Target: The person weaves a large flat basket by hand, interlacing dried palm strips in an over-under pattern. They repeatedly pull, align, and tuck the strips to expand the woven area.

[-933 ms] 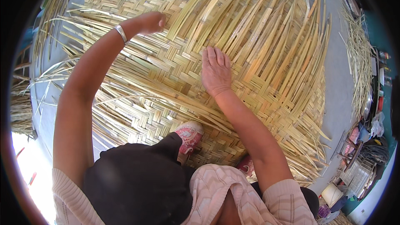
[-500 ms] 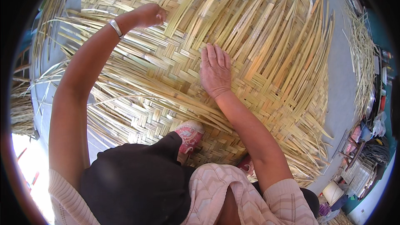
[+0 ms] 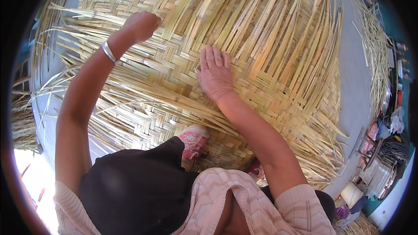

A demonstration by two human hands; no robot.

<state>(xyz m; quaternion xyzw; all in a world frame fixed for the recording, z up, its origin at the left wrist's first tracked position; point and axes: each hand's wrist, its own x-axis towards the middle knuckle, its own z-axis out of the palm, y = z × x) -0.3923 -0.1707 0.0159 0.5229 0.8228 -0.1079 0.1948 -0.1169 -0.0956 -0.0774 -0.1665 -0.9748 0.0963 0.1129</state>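
Two bare hands work over a broad woven mat point(image 3: 174, 66) of split strips, which lies on the grey floor point(image 3: 352, 61) in front of and under the person; the right hand point(image 3: 215, 73) rests palm down near its middle, fingers stretched and nearly together, gripping nothing that shows; the left hand point(image 3: 143, 26) is curled above the weave farther left, and I cannot tell whether it pinches a strip.

To work neatly here, the flat palm should press the finished weave while one strip at a time is drawn snug, its face kept untwisted; the raised strips point(image 3: 265, 21) fanned beyond the right hand are best left in order, so that none crosses its neighbour.

Loose ends point(image 3: 72, 39) stick out past the mat's left side and could snag the forearm; a pink patterned shoe point(image 3: 193, 141) stands on the near part, limiting room there; bare floor runs along the right edge, with a heap of thin strips point(image 3: 376, 56) beyond it.
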